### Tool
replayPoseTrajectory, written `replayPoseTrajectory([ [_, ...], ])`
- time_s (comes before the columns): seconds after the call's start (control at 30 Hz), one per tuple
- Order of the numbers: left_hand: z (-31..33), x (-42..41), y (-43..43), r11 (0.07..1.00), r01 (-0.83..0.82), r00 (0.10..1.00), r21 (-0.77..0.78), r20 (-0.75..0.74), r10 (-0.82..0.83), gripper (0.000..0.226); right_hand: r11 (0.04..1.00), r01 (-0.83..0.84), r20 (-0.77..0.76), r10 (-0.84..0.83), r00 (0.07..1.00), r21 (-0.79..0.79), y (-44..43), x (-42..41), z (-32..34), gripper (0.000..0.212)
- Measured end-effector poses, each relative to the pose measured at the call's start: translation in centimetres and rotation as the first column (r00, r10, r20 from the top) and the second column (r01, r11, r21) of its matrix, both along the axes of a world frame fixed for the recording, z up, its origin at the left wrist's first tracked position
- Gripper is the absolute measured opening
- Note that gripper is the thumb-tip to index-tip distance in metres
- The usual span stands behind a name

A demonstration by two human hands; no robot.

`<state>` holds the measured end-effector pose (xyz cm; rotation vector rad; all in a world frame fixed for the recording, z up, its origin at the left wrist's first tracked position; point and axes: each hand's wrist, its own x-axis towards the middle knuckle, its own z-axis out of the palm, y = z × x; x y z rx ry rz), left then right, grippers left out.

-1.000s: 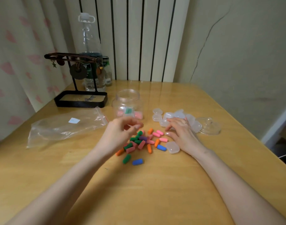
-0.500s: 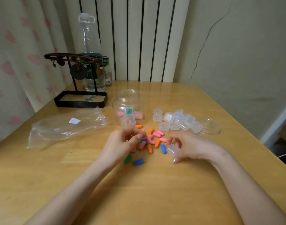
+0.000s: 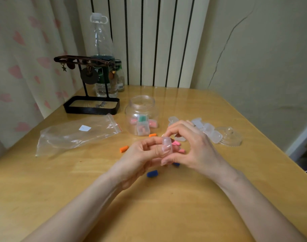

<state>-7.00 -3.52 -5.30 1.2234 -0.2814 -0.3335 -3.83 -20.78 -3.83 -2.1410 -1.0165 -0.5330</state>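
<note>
Bare forearms (image 3: 76, 208), ring (image 3: 194, 125) on right hand (image 3: 196, 147)

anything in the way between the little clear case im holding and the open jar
Nothing visible blocks it. The left hand and right hand hold the small clear case, and the jar stands just beyond, its mouth open; a clear lid lies off to the right. Only an orange earplug lies on the table between them.

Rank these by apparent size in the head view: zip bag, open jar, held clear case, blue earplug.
zip bag
open jar
clear case, lifted nearer the camera, so barely certain
blue earplug
</note>
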Motion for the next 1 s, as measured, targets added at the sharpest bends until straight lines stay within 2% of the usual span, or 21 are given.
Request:
replayPoseTrajectory([
  [0.1, 0.1, 0.0, 0.2, 1.0, 0.007, 1.0, -0.009, -0.002, -0.007, 0.024, 0.998, -0.068, -0.03, 0.068, 0.997, -0.001, -0.2, 0.0, 0.1, 0.037],
  [0.23, 0.3, 0.0, 0.2, 1.0, 0.012, 1.0, -0.021, -0.023, -0.013, 0.03, 0.999, -0.036, 0.042, 0.034, 0.999, 0.04, 0.2, -0.4, 0.0, 0.029],
  [0.37, 0.4, -0.1, 0.2, 0.998, 0.035, 0.998, -0.05, -0.047, -0.037, 0.029, 0.999, 0.004, 0.045, -0.006, 0.999, 0.046, 0.5, -0.7, -0.1, 0.027],
  [0.5, 0.2, 0.0, -0.1, 0.997, 0.031, 0.995, -0.064, -0.096, -0.037, 0.038, 0.997, -0.014, 0.057, 0.009, 0.998, 0.08, 0.6, -0.8, 0.0, 0.026],
  [0.7, 0.0, 0.3, 0.1, 0.998, 0.001, 0.996, -0.059, -0.084, -0.006, 0.037, 0.994, -0.008, 0.107, -0.004, 0.994, 0.108, 0.7, -0.6, -0.5, 0.025],
  [0.77, 0.0, 0.4, 0.1, 0.998, 0.018, 0.997, -0.054, -0.075, -0.022, 0.027, 0.993, -0.009, 0.111, -0.004, 0.994, 0.115, 0.6, -0.3, -0.7, 0.026],
  [0.8, 0.1, 0.4, 0.1, 0.998, 0.026, 0.997, -0.049, -0.075, -0.03, 0.022, 0.993, -0.013, 0.105, 0.0, 0.995, 0.12, 0.6, -0.3, -0.8, 0.025],
  [0.93, 0.0, 0.5, 0.4, 0.997, 0.045, 0.997, -0.056, -0.067, -0.049, 0.028, 0.99, -0.012, 0.037, 0.007, 0.999, 0.139, 0.4, -0.2, -1.1, 0.029],
  [1.0, 0.2, 0.5, 0.5, 0.999, -0.031, 1.0, -0.031, -0.005, 0.031, 0.022, 0.986, -0.028, -0.111, 0.047, 0.993, 0.166, 0.3, -0.2, -0.9, 0.039],
])
